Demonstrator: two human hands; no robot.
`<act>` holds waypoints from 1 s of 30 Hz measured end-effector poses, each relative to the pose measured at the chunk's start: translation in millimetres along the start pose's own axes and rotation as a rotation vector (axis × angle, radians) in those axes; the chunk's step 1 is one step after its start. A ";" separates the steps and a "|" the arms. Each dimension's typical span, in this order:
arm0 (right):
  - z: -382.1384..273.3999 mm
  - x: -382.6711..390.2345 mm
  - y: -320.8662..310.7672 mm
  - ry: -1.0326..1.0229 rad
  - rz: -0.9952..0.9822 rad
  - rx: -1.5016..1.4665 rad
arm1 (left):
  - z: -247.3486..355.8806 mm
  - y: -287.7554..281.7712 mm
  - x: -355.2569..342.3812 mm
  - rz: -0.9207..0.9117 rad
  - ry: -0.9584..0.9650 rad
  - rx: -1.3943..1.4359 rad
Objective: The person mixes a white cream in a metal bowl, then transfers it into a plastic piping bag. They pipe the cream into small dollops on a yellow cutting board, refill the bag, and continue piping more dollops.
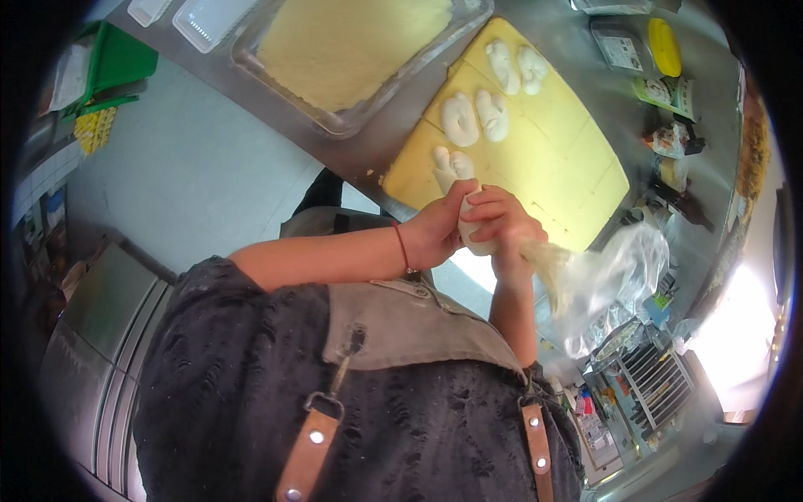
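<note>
In the head view, holds a filled piping bag [572, 280] in both hands, at the near left edge of a yellow sponge cake [577, 159]. Wraps the left hand [437, 224] around the filled part from the left, thumb laid along it; curls the right hand [506, 226] over it from the right, fingers across the front. Closes both grips narrowly on the bag. Spreads the loose clear end out to the right, beyond the right hand.

Slants the bag's long axis from the near right, through the hands, toward the far left. Points the narrow end at the nearest lump [452, 166] of white cream, just beyond the fingers, with the left hand slightly nearer to it than the right. Cannot tell whether tip and cream touch, with the tip hidden by fingers.

Shows four more white lumps [459, 119] farther off on the cake, in two pairs, reaching far and a little right. To the far left, on the metal table [619, 117], has a metal tray [339, 127] holding a pale yellow layer [351, 50].
</note>
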State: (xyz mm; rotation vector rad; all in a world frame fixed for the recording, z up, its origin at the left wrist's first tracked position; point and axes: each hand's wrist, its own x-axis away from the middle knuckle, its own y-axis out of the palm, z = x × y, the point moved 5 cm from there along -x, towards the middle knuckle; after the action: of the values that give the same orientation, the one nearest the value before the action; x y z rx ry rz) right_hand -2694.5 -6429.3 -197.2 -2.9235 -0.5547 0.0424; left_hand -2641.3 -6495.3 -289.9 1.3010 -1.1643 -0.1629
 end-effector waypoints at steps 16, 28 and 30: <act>21.1 35.1 4.8 0.081 0.200 -0.046 | -40.1 -29.8 -1.3 -0.024 -0.245 -0.016; 31.7 13.1 31.9 0.134 0.171 -0.063 | -11.7 -41.6 12.9 -0.031 -0.079 0.014; 33.7 5.2 28.9 0.144 0.201 -0.083 | -4.4 -38.2 6.3 -0.037 -0.050 -0.001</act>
State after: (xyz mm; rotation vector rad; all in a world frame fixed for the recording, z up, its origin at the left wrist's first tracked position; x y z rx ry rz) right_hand -2681.1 -6448.6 -235.3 -3.0202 -0.2446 -0.1696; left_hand -2616.3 -6509.7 -316.2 1.3252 -1.1825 -0.2240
